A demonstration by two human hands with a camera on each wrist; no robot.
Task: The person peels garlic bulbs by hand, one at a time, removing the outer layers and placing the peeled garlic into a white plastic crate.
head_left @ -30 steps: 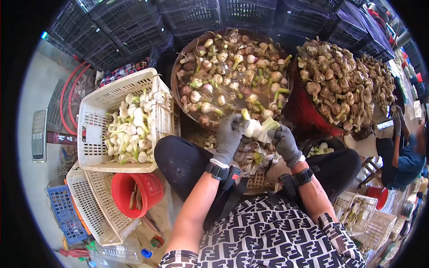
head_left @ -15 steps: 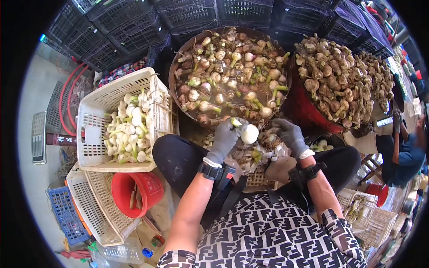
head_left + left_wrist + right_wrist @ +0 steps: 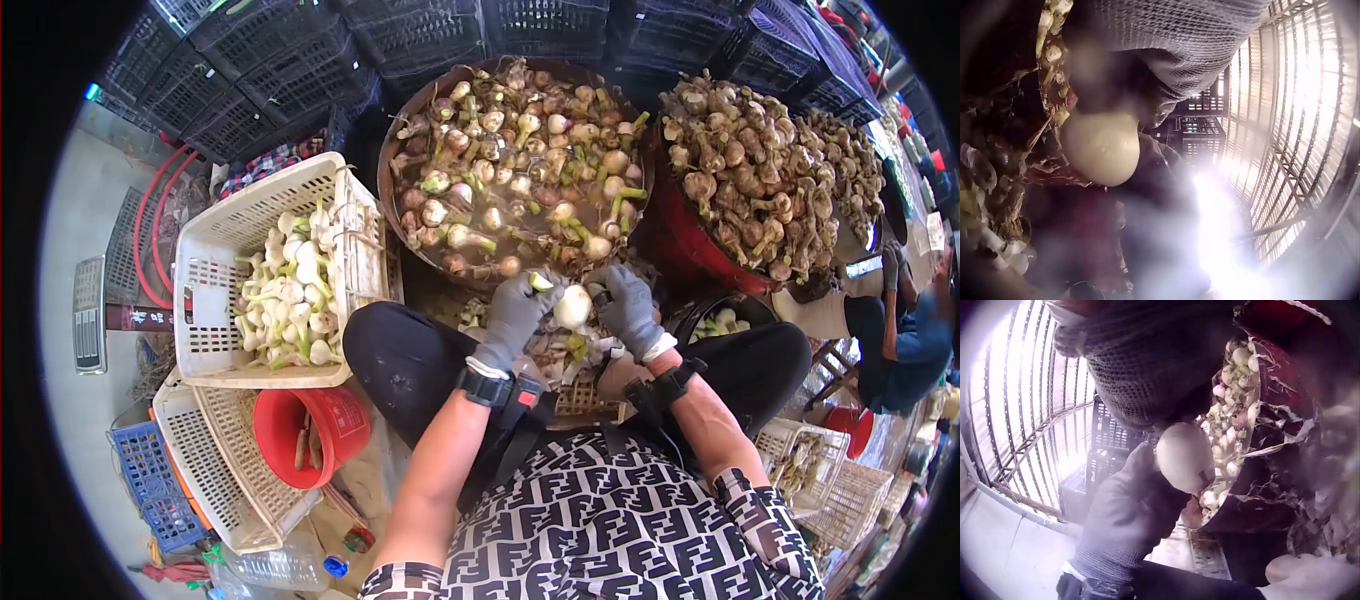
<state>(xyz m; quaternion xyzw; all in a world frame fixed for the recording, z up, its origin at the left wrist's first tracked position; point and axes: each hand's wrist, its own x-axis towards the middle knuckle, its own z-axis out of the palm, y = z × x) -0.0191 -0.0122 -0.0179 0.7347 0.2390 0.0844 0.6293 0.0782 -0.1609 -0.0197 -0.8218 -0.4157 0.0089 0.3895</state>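
In the head view my gloved left hand (image 3: 516, 315) grips a peeled white garlic bulb (image 3: 573, 307) by its green stem, whose cut end pokes up between thumb and fingers. The bulb's round base points right. My gloved right hand (image 3: 628, 308) is bent close against that side of the bulb; I cannot tell whether its fingers pinch anything. Both wrist views show the smooth bulb (image 3: 1102, 149) near its gloves. Below the hands lies a heap of garlic skins (image 3: 555, 345).
Ahead stands a round tub (image 3: 388, 190) of garlic in murky water. Unpeeled garlic (image 3: 765, 180) is piled at the right. A white crate (image 3: 210, 290) at the left holds peeled bulbs (image 3: 295, 290), with a red bucket (image 3: 345, 425) below. Another person (image 3: 915, 345) sits far right.
The right hand pulled skin off the stem side and moved away right, then came back against the bulb. The bulb, still in the left hand, now shows bare and round.
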